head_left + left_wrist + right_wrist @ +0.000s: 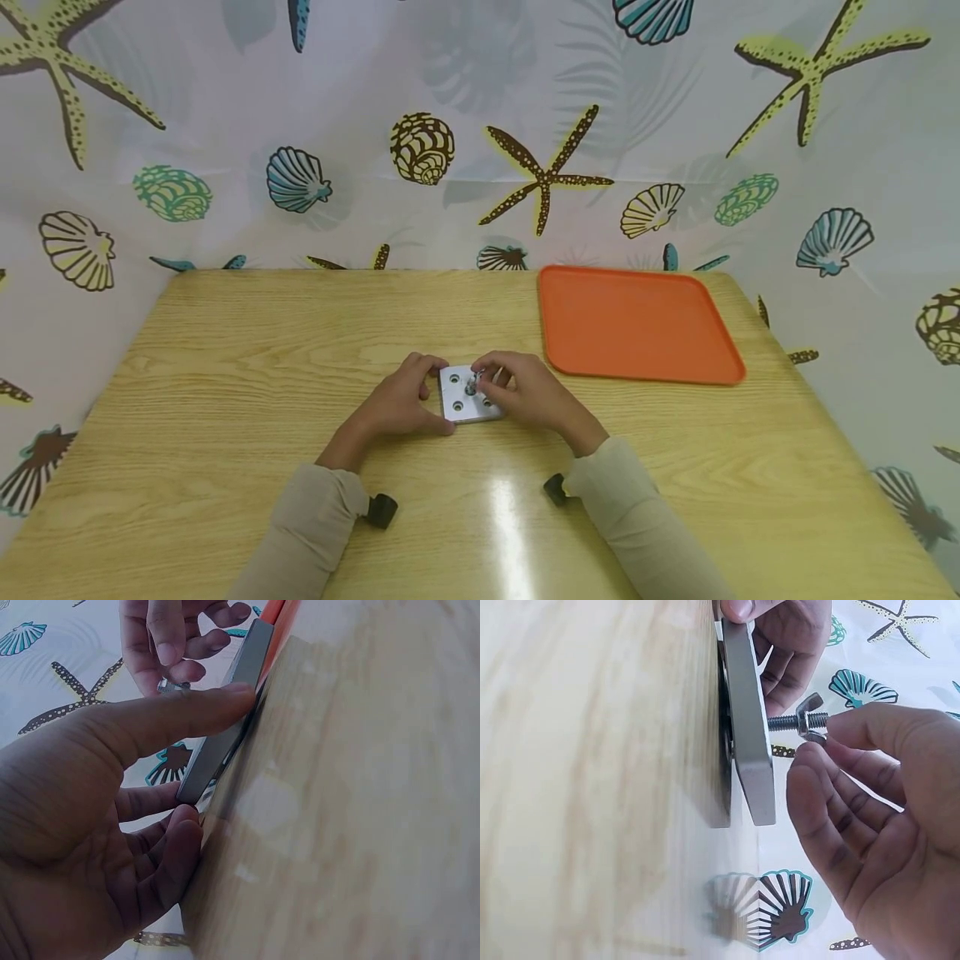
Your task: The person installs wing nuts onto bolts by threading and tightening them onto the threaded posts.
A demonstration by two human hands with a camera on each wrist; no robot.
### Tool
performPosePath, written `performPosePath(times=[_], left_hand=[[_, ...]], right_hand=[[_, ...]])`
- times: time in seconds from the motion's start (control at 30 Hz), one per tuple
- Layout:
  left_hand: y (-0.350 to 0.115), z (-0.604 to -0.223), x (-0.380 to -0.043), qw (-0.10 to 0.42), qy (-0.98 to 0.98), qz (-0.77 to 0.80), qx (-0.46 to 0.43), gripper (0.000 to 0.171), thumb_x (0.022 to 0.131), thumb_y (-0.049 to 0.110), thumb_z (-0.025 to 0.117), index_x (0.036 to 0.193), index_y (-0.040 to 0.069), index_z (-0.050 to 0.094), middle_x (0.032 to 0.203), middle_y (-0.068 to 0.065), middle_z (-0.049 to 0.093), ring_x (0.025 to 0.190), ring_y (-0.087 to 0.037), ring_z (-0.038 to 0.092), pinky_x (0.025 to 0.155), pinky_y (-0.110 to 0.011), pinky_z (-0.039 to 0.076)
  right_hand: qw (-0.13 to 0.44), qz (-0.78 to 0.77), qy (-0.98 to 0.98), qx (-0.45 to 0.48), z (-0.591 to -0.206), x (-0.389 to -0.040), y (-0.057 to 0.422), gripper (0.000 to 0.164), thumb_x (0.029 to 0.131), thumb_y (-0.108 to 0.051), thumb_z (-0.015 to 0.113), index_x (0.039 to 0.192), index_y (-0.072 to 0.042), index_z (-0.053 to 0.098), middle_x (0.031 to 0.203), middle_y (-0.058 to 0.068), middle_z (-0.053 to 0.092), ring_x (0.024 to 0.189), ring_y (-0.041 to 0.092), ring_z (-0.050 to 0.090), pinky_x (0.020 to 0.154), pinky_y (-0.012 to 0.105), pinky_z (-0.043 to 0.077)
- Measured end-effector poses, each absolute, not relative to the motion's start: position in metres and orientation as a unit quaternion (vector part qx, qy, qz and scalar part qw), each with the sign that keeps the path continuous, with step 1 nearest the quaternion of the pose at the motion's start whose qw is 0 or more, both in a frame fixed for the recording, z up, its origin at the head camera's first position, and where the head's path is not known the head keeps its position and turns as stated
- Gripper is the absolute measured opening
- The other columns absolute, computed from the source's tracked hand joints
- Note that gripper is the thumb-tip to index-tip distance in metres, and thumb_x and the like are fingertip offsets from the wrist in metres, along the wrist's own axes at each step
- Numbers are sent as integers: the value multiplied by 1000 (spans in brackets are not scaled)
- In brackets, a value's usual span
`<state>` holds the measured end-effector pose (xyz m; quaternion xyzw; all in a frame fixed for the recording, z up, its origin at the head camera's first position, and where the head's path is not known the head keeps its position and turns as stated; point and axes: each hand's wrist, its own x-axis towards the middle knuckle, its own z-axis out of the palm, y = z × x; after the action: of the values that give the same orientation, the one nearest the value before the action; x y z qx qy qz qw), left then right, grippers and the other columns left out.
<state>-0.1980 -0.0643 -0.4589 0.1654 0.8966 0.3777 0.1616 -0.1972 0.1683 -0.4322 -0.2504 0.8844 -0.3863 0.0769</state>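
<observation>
A square silver metal plate (455, 393) with holes near its corners lies on the wooden table. My left hand (401, 402) holds it at the left side, thumb on the near edge and fingers at the far edge. From the plate's middle a threaded bolt (782, 723) stands up, with a wing nut (804, 722) partway along it, apart from the plate's face. Thumb and forefinger of my right hand (531, 392) pinch at the wings of this nut near the bolt's tip. The other right fingers curl loosely beneath.
An orange tray (637, 377) lies at the table's back right. Behind and beside the wooden table (247, 358) hangs a white cloth (360, 75) printed with shells and starfish. Each wrist wears a small black device, the left one (382, 511) close over the table.
</observation>
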Motion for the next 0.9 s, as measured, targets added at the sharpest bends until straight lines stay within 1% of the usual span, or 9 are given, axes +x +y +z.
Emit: performPosePath(times=[0.13, 0.23, 0.37, 0.7, 0.9], left_hand=[[-64, -459, -198, 162, 896, 379, 165, 84, 70, 34, 91, 141, 19, 48, 125, -4, 49, 95, -18, 49, 75, -31, 41], [-64, -459, -197, 162, 897, 377, 165, 84, 70, 34, 91, 141, 19, 48, 125, -3, 49, 94, -18, 49, 75, -31, 41], [-65, -459, -198, 159, 899, 374, 166, 84, 70, 34, 91, 141, 19, 48, 126, -3, 49, 94, -18, 49, 74, -31, 41], [-64, -459, -198, 159, 897, 375, 169, 84, 70, 34, 91, 141, 18, 48, 123, -3, 48, 94, -18, 49, 76, -31, 41], [-64, -458, -197, 159, 897, 377, 168, 85, 70, 34, 91, 141, 17, 48, 125, -4, 49, 94, -18, 49, 76, -30, 41]], right_hand=[[69, -391, 882, -255, -434, -198, 169, 14, 96, -12, 64, 107, -7, 70, 100, 5, 72, 79, 11, 62, 68, 22, 51], [62, -394, 881, -254, -434, -198, 170, 11, 95, -10, 64, 104, -8, 70, 102, 6, 72, 81, 12, 63, 68, 22, 52], [49, -395, 883, -249, -434, -198, 170, 10, 95, -9, 64, 103, -8, 70, 103, 6, 72, 83, 13, 64, 68, 22, 52], [40, -388, 883, -260, -433, -197, 169, 7, 95, -10, 65, 99, -9, 70, 96, 4, 73, 77, 10, 63, 64, 21, 52], [50, -392, 881, -260, -434, -197, 168, 8, 95, -10, 65, 101, -9, 70, 91, 4, 72, 76, 10, 62, 65, 22, 52]])
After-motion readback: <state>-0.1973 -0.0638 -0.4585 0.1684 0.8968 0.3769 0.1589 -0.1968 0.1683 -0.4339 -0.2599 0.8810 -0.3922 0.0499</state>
